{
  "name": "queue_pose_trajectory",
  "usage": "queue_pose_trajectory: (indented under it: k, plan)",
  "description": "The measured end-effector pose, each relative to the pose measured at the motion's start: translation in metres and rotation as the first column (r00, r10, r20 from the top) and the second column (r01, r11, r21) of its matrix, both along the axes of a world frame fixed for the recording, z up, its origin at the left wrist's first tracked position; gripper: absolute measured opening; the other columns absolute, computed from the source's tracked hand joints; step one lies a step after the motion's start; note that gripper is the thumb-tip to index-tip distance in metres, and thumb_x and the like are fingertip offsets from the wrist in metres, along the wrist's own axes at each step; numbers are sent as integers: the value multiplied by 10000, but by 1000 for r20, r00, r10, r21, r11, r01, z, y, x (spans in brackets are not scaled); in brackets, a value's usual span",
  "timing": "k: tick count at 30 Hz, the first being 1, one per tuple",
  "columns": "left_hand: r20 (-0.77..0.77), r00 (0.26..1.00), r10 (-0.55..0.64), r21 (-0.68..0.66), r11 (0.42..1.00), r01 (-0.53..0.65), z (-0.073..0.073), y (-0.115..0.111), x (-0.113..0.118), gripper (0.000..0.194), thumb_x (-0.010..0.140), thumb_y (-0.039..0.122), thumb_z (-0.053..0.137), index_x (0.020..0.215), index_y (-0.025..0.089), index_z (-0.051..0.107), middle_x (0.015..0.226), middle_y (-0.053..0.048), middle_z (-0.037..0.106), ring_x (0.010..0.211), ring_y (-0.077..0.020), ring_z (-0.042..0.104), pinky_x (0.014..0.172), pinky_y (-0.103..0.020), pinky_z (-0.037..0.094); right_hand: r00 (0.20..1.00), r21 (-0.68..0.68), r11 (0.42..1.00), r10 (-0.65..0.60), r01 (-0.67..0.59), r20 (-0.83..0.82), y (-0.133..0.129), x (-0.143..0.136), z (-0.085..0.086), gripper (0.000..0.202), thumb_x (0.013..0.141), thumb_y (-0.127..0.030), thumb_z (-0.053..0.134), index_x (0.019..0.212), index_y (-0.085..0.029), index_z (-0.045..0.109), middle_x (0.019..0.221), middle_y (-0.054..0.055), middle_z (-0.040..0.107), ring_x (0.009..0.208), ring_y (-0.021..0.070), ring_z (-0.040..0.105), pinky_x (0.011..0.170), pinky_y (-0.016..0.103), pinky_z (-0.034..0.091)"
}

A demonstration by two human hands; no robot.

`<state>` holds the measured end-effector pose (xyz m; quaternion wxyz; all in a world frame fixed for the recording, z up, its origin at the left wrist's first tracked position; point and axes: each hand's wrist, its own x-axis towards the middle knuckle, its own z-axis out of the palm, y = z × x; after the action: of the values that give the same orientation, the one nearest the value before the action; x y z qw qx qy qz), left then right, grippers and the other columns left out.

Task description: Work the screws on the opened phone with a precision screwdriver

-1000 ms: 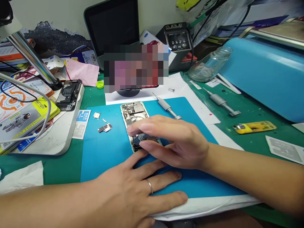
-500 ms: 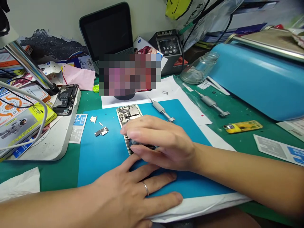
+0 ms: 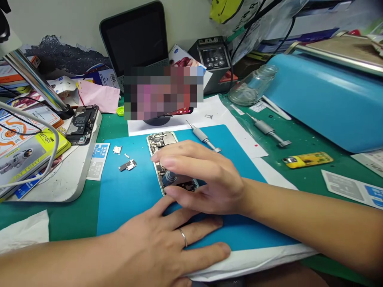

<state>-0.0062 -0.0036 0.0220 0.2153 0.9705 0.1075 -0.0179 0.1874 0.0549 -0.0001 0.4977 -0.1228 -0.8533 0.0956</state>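
An opened smartphone with bare inner parts lies on the blue mat. My right hand is curled over it, fingers and thumb around a grey-blue screwdriver, whose tip is hidden. My left hand, with a ring on one finger, rests flat with its fingers spread at the phone's lower end. A fingertip there seems to touch the phone's edge, partly covered by my right hand. Left of the phone lie a dark and silver part, a small metal plate and a tiny strip.
Two more grey screwdrivers lie beyond my right hand. A yellow tool and a glass jar are on the right. Another opened phone sits on a white base at left. A dark screen stands behind.
The fingers of my right hand have shifted slightly, and more of the screwdriver shows between them and the thumb. My left hand stays in place.
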Motion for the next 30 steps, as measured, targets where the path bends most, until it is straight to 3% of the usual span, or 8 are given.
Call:
queue_pose_trajectory:
  k: [3, 6, 12, 16, 21, 26, 30]
  plan:
    - [2, 1000, 6, -15, 1000, -6, -1, 0, 0, 543, 1046, 355, 579, 1554, 223, 440, 1699, -67, 390, 1499, -300, 445, 1284, -491, 239, 1000, 2, 1000, 17, -17, 4, 0, 0, 0, 426, 968, -92, 667, 1364, -151, 521, 1238, 146, 768, 1161, 183, 727, 982, 362, 624]
    - [6, 1000, 5, -28, 1000, -5, -1, 0, 0, 543, 1048, 345, 572, 1559, 218, 440, 1675, -68, 432, 1503, -303, 439, 1289, -507, 235, 1000, -5, 1000, 15, -15, -10, 0, -1, -1, 449, 945, -15, 586, 1368, -148, 521, 1229, 139, 769, 1140, 181, 734, 980, 360, 622]
    - [-22, 1000, 2, -31, 1000, -2, 2, 0, 0, 551, 1054, 349, 572, 1572, 221, 436, 1703, -68, 382, 1494, -308, 453, 1278, -519, 274, 1000, -4, 1000, 26, -26, -8, 1, -2, -1, 392, 964, -97, 659, 1332, -128, 529, 1235, 142, 766, 1159, 193, 723, 1004, 364, 601]
    - [-31, 1000, -4, -9, 1000, 4, 5, 0, 1, 545, 1050, 360, 589, 1560, 223, 453, 1678, -60, 427, 1504, -293, 440, 1297, -517, 232, 1000, -33, 999, -4, 5, 16, -1, -1, 0, 416, 926, 12, 566, 1320, -114, 520, 1215, 130, 771, 1136, 183, 723, 1007, 361, 594]
    - [-53, 999, -11, 11, 1000, 12, 4, 1, 2, 556, 1050, 383, 591, 1564, 236, 441, 1704, -54, 382, 1526, -300, 406, 1297, -527, 215, 999, -42, 998, -36, 37, 21, -3, 0, -1, 369, 985, -102, 626, 1334, -152, 518, 1217, 103, 770, 1074, 183, 739, 960, 377, 625]
    - [-39, 999, -13, 35, 999, 15, 5, 1, 3, 540, 1060, 376, 566, 1564, 236, 435, 1694, -57, 399, 1557, -277, 357, 1323, -519, 111, 997, -69, 995, -71, 72, 16, -3, 1, -3, 436, 979, -49, 542, 1397, -164, 492, 1154, 88, 774, 1089, 203, 753, 941, 391, 652]
    - [-52, 999, -16, 34, 999, 18, 5, 1, 3, 542, 1055, 386, 571, 1561, 243, 440, 1704, -50, 381, 1555, -288, 357, 1314, -514, 158, 1000, -85, 996, -16, 17, 18, -3, 3, -7, 492, 998, -118, 606, 1459, -174, 446, 1237, 116, 758, 1140, 212, 757, 983, 397, 661]
